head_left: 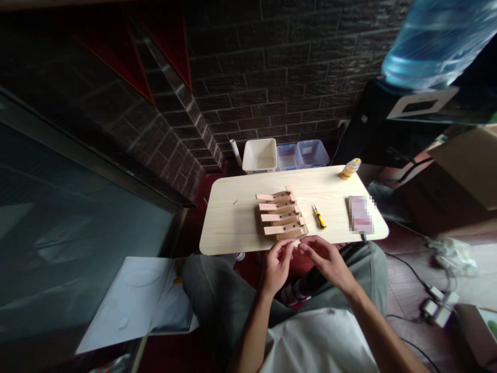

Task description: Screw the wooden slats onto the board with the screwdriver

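Observation:
My left hand [278,263] and my right hand [325,258] are close together at the table's near edge. The fingers of both are pinched, fingertips facing each other with a narrow gap; whatever they hold is too small to make out. Just beyond them, several pale pink straps [274,217] lie side by side across a brown cardboard box [289,235], with small dark dots on them. A yellow and black screwdriver [319,217] rests on the tabletop to the right of the straps. To their left lies a small thin dark piece [235,201].
On the light wooden table [223,223] stand a bottle with yellow parts [350,169] and a blurred-out pinkish object [360,214]. Behind it are a cream bin [260,154] and clear plastic boxes [312,154]. A water dispenser [382,116] and cardboard boxes [466,171] stand at the right.

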### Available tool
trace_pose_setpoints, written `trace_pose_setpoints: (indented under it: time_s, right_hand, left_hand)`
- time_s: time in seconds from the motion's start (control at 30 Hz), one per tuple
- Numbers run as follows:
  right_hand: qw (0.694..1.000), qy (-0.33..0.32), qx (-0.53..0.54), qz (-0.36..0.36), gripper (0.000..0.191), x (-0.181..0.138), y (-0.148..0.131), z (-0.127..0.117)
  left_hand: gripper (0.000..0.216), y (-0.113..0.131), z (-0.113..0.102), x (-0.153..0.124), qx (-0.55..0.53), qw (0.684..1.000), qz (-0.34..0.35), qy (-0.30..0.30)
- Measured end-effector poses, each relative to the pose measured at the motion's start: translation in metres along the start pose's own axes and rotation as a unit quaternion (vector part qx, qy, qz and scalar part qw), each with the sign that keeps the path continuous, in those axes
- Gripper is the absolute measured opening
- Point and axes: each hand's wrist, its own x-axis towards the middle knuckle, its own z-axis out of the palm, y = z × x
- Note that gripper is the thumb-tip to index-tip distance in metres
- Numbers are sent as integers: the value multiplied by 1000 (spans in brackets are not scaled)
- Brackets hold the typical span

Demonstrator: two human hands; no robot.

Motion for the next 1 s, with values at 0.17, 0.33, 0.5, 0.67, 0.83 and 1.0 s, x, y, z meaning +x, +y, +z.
trace_pose_setpoints:
  time_s: [0.17, 0.33, 0.5, 0.67, 0.83, 1.0]
  right_hand:
    - [1000, -10, -1, -1, 26, 10, 4, 2]
    - [1000, -27, -6, 1, 24, 16, 9, 3]
    - [999, -30, -17, 4, 27, 17, 14, 3]
    - [999, 6, -41, -11, 27, 16, 19, 0]
    - [999, 17, -46, -22, 26, 13, 16, 0]
    - [996, 41, -58, -47, 28, 10, 14, 4]
  left_hand:
    - [28, -9, -4, 1, -4, 1000, 1, 11]
    - [22, -16, -7, 3, -47, 998, -33, 15]
    - [23, -14, -8, 3, -56, 997, -31, -31]
    - [24, -14, -5, 3, -59, 998, -34, -17]
    - [23, -16, -3, 2, -74, 997, -34, 5]
    - [20, -18, -3, -2, -67, 997, -31, 12]
